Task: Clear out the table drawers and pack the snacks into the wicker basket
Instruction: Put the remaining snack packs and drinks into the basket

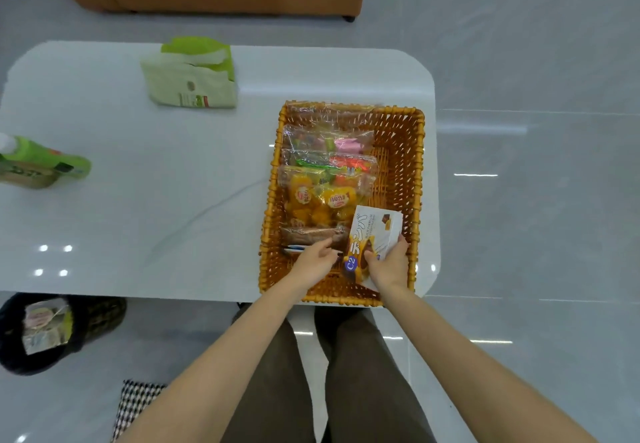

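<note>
At the near-right corner of the wicker basket [420,152], the right hand [389,266] grips a white-and-yellow snack box [372,231], with the fingers curled round its near end and the thumb on the printed face

- box is tilted, long axis running about 7 to 1 o'clock, far end raised over the basket's right lane
- the left column of the basket holds the packed snacks: clear bags at the far end, a bag of yellow jelly cups [318,200] mid-way and a brown packet [311,233] nearest
- wicker floor shows along the right side, at 12 to 1 o'clock from the box
- left hand [313,262] is inside the near-left corner, fingers fairly straight and pointing to 2 o'clock, tips against the brown packet; no pinch visible
- basket sits on the right end of the white table [156,200]; drawers not in view

Judgement: the box is mid-placement. The right hand is the nearer one and already has it. The next move probably swings the long axis toward 12 and lays the box flat in the right lane. Risk is the box edge catching the brown packet
</note>
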